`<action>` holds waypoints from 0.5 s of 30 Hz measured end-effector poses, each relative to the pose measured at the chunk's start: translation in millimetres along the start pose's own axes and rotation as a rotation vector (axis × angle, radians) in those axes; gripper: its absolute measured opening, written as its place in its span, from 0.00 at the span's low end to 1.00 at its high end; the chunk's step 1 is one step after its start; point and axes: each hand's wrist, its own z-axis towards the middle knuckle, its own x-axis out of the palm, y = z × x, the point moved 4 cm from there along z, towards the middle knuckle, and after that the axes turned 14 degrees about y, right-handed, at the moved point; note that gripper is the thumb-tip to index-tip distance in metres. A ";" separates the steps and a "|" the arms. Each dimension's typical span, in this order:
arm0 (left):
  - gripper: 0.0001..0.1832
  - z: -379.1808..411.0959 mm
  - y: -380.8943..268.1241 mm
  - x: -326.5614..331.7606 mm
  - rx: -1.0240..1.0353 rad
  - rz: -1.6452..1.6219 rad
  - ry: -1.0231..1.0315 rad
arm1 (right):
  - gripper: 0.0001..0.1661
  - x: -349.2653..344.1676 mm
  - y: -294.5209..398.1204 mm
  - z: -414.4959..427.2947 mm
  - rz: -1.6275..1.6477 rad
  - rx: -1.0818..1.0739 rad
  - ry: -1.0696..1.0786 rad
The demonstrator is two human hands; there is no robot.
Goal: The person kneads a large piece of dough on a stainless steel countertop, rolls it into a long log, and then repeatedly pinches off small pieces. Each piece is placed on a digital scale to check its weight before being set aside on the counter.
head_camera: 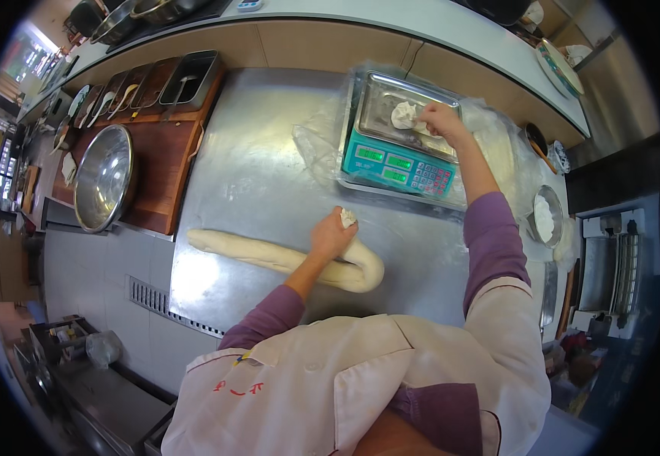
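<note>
My left hand (pixel 331 235) grips one end of a long, thick dough rope (pixel 261 254), with a torn dough tip showing above my fist. The rope lies across the steel worktop (pixel 250 142) and bends back on itself at the right. Over the metal pan of a digital scale (pixel 401 162), my right hand (pixel 439 122) has its fingers bent close beside a lump of dough (pixel 404 115); whether they pinch it I cannot tell. Clear plastic film wraps the scale, and its displays are lit.
At the left, a large steel bowl (pixel 103 178) stands on a reddish wooden board (pixel 156 196), below metal containers with spoons (pixel 190 80). A bowl of white powder (pixel 545 219) is at the right. A raised white counter (pixel 364 25) runs along the back.
</note>
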 end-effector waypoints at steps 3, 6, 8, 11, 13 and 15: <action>0.22 -0.9 1.8 2.6 0.017 -0.025 -0.038 | 0.06 -21.4 2.5 -3.3 0.426 -0.284 -0.195; 0.23 0.2 2.3 4.1 0.011 -0.028 -0.048 | 0.05 -21.4 10.1 0.4 0.429 -0.315 -0.215; 0.25 -0.3 2.3 1.9 -0.004 -0.010 -0.056 | 0.06 -14.2 16.2 0.7 0.345 -0.290 -0.259; 0.27 -1.3 1.6 -0.5 -0.008 -0.019 -0.056 | 0.10 -8.2 3.7 8.9 0.145 -0.245 -0.332; 0.28 -2.3 -1.1 -1.0 -0.005 -0.030 -0.044 | 0.13 -8.3 -7.2 16.9 0.014 -0.231 -0.390; 0.28 -3.2 -2.8 -1.8 -0.003 -0.031 -0.029 | 0.16 -4.4 -12.5 24.8 -0.041 -0.249 -0.432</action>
